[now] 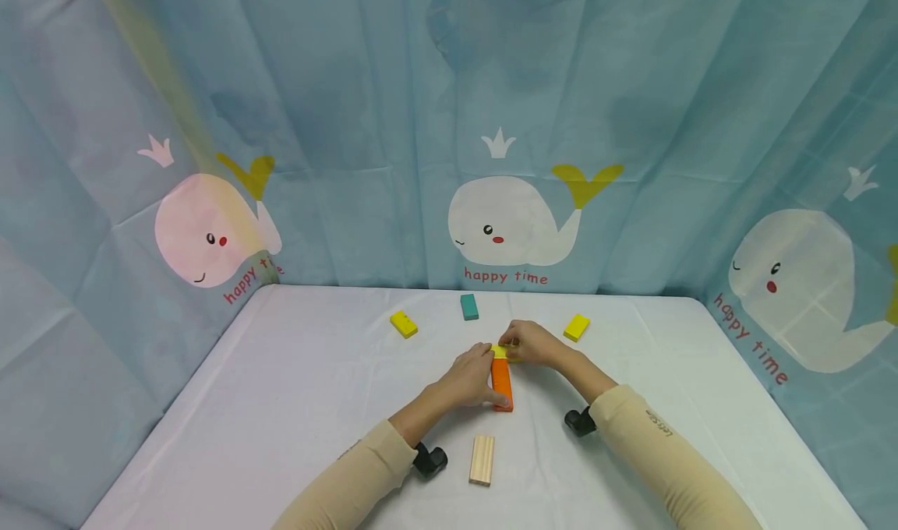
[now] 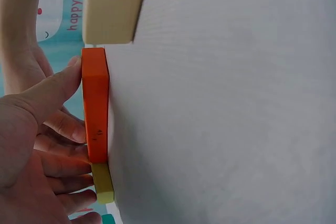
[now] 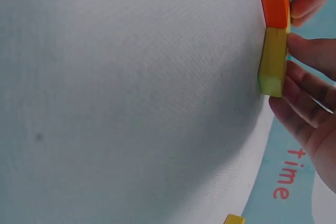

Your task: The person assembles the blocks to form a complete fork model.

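Observation:
An orange block (image 1: 501, 382) lies lengthwise on the white table, its far end meeting a yellow block (image 3: 273, 59). My left hand (image 1: 466, 378) reaches along the left of both, the thumb touching the orange block's near end. Its extended fingers rest against the blocks' sides, as the left wrist view shows. With thumb and fingertips, my right hand (image 1: 533, 344) pinches the yellow block at its far right. Part of that yellow block is hidden under the fingers in the head view.
Nearer the front lies a grooved, bare wooden block (image 1: 481, 460). Toward the back are a yellow block (image 1: 403, 324) on the left, a green block (image 1: 469, 307) in the middle and another yellow block (image 1: 577, 327) on the right. A whale-print curtain (image 1: 351, 125) hangs behind the table.

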Demonstrator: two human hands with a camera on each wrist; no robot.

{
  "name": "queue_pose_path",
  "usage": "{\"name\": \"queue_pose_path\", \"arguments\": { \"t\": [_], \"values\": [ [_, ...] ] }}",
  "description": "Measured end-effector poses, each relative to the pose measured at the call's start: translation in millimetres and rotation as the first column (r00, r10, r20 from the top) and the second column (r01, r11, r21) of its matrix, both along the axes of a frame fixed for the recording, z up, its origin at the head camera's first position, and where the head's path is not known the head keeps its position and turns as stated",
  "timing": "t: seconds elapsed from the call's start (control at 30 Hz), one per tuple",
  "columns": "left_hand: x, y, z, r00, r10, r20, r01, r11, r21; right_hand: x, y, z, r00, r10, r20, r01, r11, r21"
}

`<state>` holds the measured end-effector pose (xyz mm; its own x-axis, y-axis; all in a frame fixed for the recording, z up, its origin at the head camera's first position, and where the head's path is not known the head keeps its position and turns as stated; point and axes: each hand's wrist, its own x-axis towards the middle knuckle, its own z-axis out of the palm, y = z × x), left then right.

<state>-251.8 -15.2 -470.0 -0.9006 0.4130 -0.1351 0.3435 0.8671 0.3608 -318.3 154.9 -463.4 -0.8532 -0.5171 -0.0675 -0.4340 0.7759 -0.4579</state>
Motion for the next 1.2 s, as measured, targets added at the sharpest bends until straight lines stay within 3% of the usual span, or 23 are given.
{"name": "queue_pose_path", "arguments": {
  "t": [0.4,1.2],
  "values": [
    [0.6,-0.7,1.5,1.0,-0.019,0.002,0.019,1.0,-0.003,1.0,0.4,-2.6,0.999,-0.042,0.022,0.042,0.999,-0.029],
    [-0.1,-2.3,2.2,1.0,-0.019,0.011,0.019,1.0,-0.015,2.7,3.7,-6.6,0.999,-0.053,0.009,0.054,0.996,-0.076]
  ]
}}
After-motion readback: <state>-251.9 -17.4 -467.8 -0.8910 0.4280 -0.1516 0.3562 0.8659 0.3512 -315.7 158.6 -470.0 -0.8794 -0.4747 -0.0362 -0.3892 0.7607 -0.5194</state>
